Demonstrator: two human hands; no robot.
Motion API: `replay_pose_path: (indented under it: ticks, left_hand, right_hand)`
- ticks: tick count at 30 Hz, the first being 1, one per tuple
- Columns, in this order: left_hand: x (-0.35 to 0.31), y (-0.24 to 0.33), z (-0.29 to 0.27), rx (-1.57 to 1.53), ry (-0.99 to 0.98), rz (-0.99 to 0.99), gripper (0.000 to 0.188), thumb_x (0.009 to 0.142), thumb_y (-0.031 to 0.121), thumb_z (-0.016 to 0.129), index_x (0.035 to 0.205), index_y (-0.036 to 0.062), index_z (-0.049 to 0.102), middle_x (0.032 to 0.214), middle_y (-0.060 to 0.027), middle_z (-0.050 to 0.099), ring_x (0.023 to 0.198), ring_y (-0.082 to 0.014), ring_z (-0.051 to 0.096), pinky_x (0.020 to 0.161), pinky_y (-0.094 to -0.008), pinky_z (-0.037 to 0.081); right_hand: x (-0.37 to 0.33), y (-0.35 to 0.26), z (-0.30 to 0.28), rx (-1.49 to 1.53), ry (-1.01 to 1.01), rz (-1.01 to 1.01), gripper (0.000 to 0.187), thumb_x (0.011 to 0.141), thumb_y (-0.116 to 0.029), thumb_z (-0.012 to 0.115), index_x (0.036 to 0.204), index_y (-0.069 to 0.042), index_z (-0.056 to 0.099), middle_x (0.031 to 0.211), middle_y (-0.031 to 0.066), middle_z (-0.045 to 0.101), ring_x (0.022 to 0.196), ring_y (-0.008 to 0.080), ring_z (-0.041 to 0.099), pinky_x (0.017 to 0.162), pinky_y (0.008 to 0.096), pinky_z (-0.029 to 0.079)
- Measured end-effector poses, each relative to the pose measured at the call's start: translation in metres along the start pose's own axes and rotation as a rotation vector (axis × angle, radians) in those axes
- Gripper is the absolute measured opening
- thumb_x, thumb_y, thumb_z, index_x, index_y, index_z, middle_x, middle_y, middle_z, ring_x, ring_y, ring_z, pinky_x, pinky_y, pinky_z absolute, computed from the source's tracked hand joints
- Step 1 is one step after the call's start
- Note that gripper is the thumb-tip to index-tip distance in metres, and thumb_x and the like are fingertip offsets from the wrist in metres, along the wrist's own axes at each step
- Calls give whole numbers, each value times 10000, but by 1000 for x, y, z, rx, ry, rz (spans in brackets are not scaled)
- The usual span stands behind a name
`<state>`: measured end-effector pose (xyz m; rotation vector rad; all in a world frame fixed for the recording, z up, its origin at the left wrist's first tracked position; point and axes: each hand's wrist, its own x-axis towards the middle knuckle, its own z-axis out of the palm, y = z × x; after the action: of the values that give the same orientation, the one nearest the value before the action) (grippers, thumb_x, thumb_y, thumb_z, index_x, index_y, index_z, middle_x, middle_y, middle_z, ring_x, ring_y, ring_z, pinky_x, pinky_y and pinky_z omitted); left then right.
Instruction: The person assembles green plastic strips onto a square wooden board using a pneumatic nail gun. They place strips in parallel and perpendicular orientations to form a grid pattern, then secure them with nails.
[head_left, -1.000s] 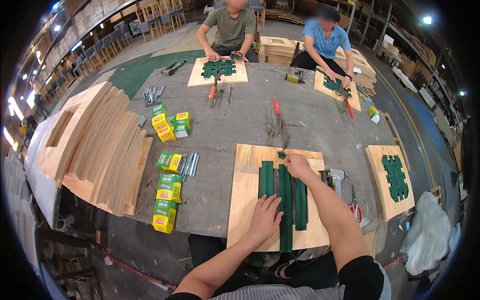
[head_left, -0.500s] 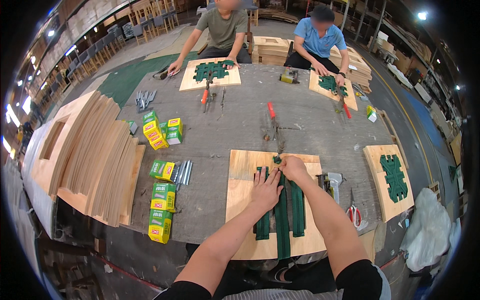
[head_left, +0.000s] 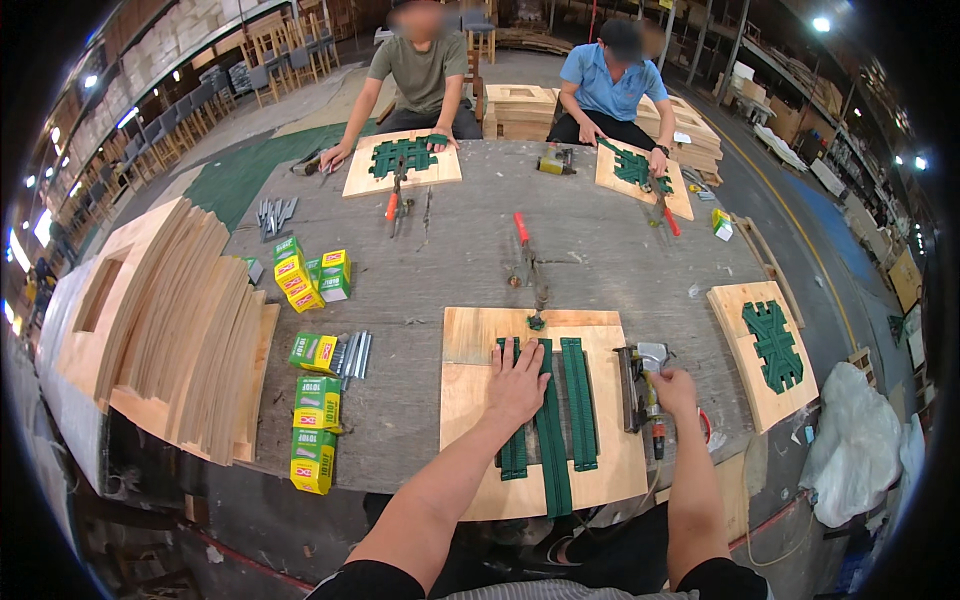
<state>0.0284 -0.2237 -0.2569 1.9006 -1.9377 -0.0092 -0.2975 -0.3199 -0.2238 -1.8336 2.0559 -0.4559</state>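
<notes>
My left hand (head_left: 518,382) lies flat with fingers stretched over the green webbing straps (head_left: 554,455), pressing the left and middle ones near their far ends. Three straps run lengthwise on a pale wooden board (head_left: 466,410) in front of me; the one on the right is uncovered. Right of the board, my right hand (head_left: 674,391) curls its fingers at the handle of a pneumatic staple gun (head_left: 652,357), which rests on the table. Part of the grip is hidden by the hand. A red-handled clamp (head_left: 522,240) stands at the board's far edge.
Stapled boxes of green and yellow (head_left: 316,402) and loose staple strips (head_left: 352,355) lie to the left, beside stacked wooden panels (head_left: 190,330). A finished-looking webbed board (head_left: 765,350) lies at right. Across the table (head_left: 400,280), two people handle webbed boards (head_left: 355,180).
My right hand has left the straps' far end by the clamp and moved right and nearer, to the staple gun. My left hand stays on the straps. The view has shifted slightly.
</notes>
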Motion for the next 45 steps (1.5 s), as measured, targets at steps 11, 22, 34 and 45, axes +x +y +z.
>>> replay_pose_path:
  ticks: [11,22,34,45]
  left_hand:
    - [0,1,-5,12,24,-2,573,1050,417,485,1538,117,468,1600,-90,396,1516,-427,284,1255,-587,162]
    - [-5,-6,-3,-39,92,-8,563,1020,397,546,1507,116,512,1604,-86,414,1501,-432,307,1248,-590,176]
    - [-5,-9,-1,-81,71,-45,577,999,392,572,1508,123,523,1588,-82,451,1521,-408,283,1258,-575,147]
    - [-5,-6,-1,-81,71,-42,565,1002,375,574,1506,125,527,1565,-87,482,1503,-404,322,1241,-581,184]
  right_hand:
    - [-1,-21,-9,675,-184,158,263,784,-83,807,989,23,680,805,99,695,669,228,679,591,380,533]
    - [-46,-159,1,857,-474,107,281,851,-118,786,1056,-5,630,736,62,625,506,166,579,437,340,473]
    - [-40,-208,46,737,-500,81,250,875,-56,741,1086,-6,617,856,89,656,548,177,599,440,348,494]
    - [-42,-207,53,640,-486,55,208,884,-75,744,1033,-13,612,810,63,635,522,155,569,419,337,466]
